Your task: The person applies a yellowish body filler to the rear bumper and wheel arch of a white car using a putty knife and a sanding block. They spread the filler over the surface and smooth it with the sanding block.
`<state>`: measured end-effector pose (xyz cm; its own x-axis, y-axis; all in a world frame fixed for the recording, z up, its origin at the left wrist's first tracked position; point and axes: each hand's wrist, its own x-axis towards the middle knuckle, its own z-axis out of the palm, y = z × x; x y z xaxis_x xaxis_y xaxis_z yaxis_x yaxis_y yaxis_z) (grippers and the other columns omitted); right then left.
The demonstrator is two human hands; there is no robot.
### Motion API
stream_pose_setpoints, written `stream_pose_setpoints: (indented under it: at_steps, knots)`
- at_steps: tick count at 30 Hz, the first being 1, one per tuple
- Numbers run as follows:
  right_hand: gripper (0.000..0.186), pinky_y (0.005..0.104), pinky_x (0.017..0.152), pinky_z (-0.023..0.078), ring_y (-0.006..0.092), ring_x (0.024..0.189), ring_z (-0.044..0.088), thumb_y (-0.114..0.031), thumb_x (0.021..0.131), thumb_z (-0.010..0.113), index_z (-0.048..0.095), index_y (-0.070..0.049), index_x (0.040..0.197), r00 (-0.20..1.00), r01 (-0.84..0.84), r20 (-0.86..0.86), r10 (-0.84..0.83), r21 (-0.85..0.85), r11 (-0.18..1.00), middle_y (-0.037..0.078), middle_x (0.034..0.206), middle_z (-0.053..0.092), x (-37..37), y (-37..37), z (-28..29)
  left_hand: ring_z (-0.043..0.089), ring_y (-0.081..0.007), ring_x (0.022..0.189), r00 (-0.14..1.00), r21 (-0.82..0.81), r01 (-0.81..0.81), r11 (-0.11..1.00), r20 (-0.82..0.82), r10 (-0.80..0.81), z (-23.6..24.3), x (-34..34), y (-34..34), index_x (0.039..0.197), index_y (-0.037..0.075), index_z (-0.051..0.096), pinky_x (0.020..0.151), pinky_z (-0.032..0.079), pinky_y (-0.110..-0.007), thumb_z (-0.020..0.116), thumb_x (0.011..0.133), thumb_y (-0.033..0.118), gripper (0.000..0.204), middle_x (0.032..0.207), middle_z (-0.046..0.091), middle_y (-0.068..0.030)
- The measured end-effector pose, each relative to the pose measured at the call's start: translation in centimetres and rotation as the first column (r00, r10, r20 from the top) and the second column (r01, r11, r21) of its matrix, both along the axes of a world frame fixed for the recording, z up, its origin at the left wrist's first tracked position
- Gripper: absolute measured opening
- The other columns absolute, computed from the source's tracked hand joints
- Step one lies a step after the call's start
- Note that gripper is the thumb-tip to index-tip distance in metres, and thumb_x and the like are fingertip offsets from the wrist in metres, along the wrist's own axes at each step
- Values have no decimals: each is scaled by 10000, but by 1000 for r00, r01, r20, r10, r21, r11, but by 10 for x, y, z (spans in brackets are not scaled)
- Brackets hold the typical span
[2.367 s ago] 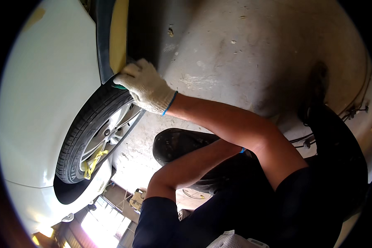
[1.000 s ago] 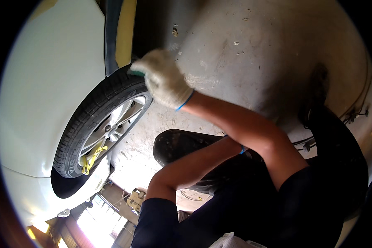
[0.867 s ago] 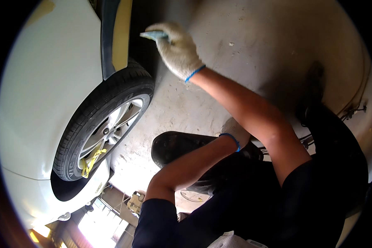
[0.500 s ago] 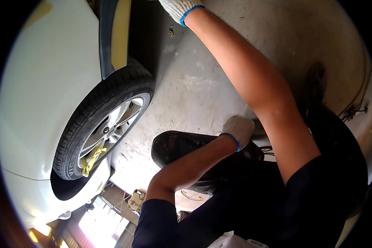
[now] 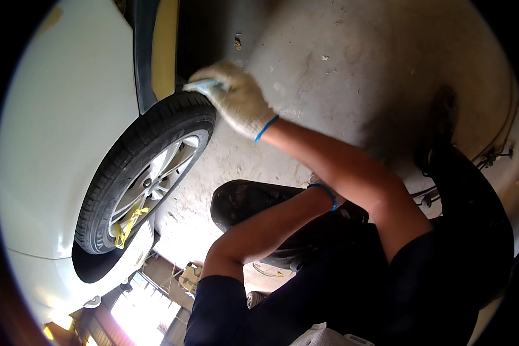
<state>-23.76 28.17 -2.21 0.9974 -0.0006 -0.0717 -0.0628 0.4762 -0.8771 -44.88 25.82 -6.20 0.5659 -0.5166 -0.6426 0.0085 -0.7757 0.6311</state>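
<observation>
My right hand (image 5: 232, 99), in a white knitted glove with a blue cuff, is closed around a thin pale-blue piece (image 5: 205, 85) whose kind I cannot make out. It is beside the lower end of a yellowish strip (image 5: 164, 52) on the dark edge of a white car body (image 5: 69, 132), just above the tyre (image 5: 138, 138). Whether the piece touches the strip is unclear. My left hand (image 5: 341, 200), gloved too, lies by my bent knee (image 5: 236, 207). My right forearm covers most of it, and its fingers are hidden.
A silver wheel rim (image 5: 155, 173) has yellow tape or ribbon (image 5: 131, 226) tied on its spokes. Dark cables (image 5: 490, 155) lie on the grey concrete floor (image 5: 352, 75) at right. A tan boxy object (image 5: 190, 278) stands beyond the car, near a bright opening (image 5: 145, 308).
My right hand has come back from the top edge toward the tyre, and the pale-blue piece in it now shows. My left arm stays put, its hand now mostly covered by my right forearm.
</observation>
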Motion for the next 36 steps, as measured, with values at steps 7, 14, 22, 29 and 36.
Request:
stream_pose_setpoints:
  at_steps: [7,14,22,29,36]
  knots:
    - [237,362,730,633,209,895,752,-160,1016,598,751,-64,1170,982,188,91,-164,-508,840,165,1056,766,129,-80,-22,705,-427,1042,893,214,442,871,-201,-404,32,42,-23,1064,31,743,895,564,-533,578,856,49,267,1081,735,-239]
    - [236,366,787,635,204,920,753,-167,1008,590,771,-67,1123,997,-79,-17,78,-375,924,160,1031,771,134,-77,2,703,-422,1060,865,249,483,840,-282,-414,39,52,-31,1065,4,728,903,560,-532,575,870,56,253,1087,739,-241]
    - [200,400,982,595,275,982,737,-76,898,636,681,39,1055,971,74,-226,80,602,795,164,1065,735,81,-51,-5,691,-325,1146,952,179,307,935,-75,-298,14,26,-16,1236,119,709,898,564,-468,561,1036,385,365,1231,740,-100]
    - [297,455,940,645,348,1082,712,-32,894,624,635,89,1166,998,-62,-8,62,60,996,288,1220,652,92,-62,20,689,-282,1152,922,230,376,898,-188,-338,21,35,-19,1263,144,703,901,567,-449,579,1024,425,390,1234,729,-79]
    - [266,482,941,637,346,1054,730,-66,935,630,644,94,1148,896,288,-431,104,743,604,278,1188,667,126,-51,43,697,-364,1103,945,155,327,932,-54,-323,11,17,-13,1189,91,728,889,576,-493,584,959,181,286,1176,733,-154]
